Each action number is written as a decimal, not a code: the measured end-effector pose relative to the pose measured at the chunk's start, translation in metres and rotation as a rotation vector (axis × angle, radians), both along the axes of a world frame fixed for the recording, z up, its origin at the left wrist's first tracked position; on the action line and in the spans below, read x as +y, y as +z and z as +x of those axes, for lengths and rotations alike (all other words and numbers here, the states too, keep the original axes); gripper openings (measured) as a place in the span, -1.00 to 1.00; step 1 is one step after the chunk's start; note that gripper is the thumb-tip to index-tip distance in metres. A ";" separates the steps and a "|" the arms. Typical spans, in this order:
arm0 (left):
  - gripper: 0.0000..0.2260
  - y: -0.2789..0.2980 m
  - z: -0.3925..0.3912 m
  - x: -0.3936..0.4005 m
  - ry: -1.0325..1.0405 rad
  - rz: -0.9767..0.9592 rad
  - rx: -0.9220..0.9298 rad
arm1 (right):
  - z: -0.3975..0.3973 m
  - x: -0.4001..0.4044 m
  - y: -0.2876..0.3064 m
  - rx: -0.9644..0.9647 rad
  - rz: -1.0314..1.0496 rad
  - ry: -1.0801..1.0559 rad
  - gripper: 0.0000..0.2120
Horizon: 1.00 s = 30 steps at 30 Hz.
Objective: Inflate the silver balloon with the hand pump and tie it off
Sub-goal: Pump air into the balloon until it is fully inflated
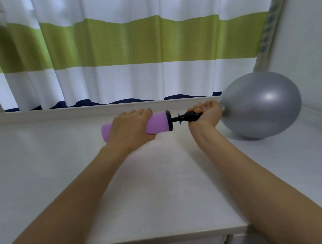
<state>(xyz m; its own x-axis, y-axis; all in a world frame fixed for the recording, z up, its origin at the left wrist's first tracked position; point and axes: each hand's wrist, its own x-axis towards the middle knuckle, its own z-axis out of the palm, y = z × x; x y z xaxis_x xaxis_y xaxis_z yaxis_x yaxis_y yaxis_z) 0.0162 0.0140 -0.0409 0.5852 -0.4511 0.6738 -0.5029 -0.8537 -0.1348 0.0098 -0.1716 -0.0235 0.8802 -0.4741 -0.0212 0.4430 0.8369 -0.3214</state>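
Smooth white table (160,178), round glossy silver balloon (263,106)

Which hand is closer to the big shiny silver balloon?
The right hand. It grips the black nozzle right at the round silver balloon's neck; the left hand holds the purple pump barrel farther away.

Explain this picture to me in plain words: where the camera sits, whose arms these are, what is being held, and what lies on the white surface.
There is no machine here. A person wears one wide-angle camera on the head, looking down at their own bare arms. The left hand grips the purple pump around its barrel. The right hand holds the pump's black nozzle where the silver balloon joins it. The balloon is already round and rests on the white table. Behind hangs a striped curtain.
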 end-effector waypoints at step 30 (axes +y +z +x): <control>-0.64 0.005 0.012 0.039 0.013 -0.029 0.059 | 0.001 -0.024 0.001 0.020 0.063 -0.082 -0.69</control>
<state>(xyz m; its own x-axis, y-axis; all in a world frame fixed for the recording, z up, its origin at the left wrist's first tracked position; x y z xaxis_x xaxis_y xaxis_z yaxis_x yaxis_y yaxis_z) 0.0281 0.0526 -0.0357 0.6297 -0.4242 0.6508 -0.4983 -0.8633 -0.0804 0.0104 -0.1952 -0.0225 0.8376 -0.5417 -0.0709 0.5047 0.8170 -0.2789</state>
